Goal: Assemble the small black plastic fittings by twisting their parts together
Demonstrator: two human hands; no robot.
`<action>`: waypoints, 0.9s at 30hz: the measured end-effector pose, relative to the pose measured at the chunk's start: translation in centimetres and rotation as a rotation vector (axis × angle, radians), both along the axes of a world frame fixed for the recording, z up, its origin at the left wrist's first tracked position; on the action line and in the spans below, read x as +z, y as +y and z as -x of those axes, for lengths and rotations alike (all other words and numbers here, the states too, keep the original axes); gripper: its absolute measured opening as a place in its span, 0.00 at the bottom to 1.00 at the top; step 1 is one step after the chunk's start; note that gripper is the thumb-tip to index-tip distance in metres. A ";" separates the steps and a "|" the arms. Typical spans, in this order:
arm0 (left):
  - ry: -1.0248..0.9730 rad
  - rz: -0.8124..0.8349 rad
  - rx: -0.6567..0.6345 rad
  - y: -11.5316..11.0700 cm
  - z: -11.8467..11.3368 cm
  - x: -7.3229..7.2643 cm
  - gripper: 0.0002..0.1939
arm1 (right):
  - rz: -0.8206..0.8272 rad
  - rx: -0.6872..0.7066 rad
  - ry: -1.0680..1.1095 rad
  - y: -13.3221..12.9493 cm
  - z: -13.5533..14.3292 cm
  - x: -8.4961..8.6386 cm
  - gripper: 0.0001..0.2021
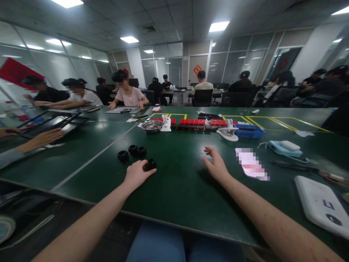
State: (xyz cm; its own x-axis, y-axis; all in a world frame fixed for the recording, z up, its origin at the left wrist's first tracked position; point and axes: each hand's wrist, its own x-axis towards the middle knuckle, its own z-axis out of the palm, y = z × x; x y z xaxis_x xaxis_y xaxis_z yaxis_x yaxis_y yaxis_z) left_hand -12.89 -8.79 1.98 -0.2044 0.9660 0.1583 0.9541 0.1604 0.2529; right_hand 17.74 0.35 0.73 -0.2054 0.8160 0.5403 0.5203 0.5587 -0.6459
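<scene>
The left grip (137,173) grasps a black piece (151,165) at seven o'clock from the view's centre, on or just above the green bench (177,193). It looks small, rounded and glossy. Three matching pieces (123,156), squat and shiny, sit between ten and eleven o'clock from it. At three o'clock, the right grip (216,165) is released, loosely curled.

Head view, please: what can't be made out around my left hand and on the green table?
All in the head view:
- Round black piece at the left hand: its near-left side is hidden by that hand.
- Metal bowl: its contents are too small to identify.
- Pink-and-white flat item: its surface is blurred by pixelation.
- White box: its right end is cut off by the right edge.
</scene>
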 end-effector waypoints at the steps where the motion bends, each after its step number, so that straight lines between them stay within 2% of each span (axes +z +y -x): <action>1: -0.013 0.037 0.036 -0.5 1.0 0.1 0.23 | 0.004 -0.006 -0.009 0.0 0.0 0.0 0.19; 6: -0.046 0.092 0.175 -1.5 3.8 0.6 0.23 | 0.029 -0.035 -0.055 0.4 -0.2 -0.2 0.17; 12: 0.007 0.052 0.245 -0.7 3.1 1.1 0.25 | 0.077 -0.031 -0.098 0.5 0.1 -0.7 0.15; 16: 0.031 -0.007 0.246 -2.9 3.2 1.2 0.31 | 0.106 -0.040 -0.096 0.2 0.0 -0.4 0.15; 19: -0.087 -0.139 0.307 -4.9 6.2 1.1 0.31 | 0.131 -0.048 -0.062 -0.3 0.7 0.2 0.17; 21: -0.295 -0.308 0.318 -5.0 9.2 1.0 0.31 | 0.174 -0.032 -0.032 -1.2 2.6 0.4 0.18; 23: -0.695 -0.446 0.327 -3.7 12.0 0.8 0.31 | 0.235 0.017 -0.001 -2.8 6.3 0.4 0.19; 25: -0.823 -0.419 0.350 -1.6 13.7 0.5 0.32 | 0.278 0.095 0.018 -4.8 11.2 0.3 0.23; 27: -0.910 -0.355 0.338 0.6 14.1 0.2 0.34 | 0.314 0.160 0.029 -6.8 16.4 0.2 0.29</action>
State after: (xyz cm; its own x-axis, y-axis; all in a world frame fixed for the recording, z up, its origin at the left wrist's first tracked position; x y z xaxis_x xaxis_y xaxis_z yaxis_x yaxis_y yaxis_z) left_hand -26.96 -8.15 2.23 -0.6411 0.7640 0.0730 0.2975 0.1597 0.9413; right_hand 1.30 -6.44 0.92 -0.3321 0.9020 0.2757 0.4211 0.4034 -0.8124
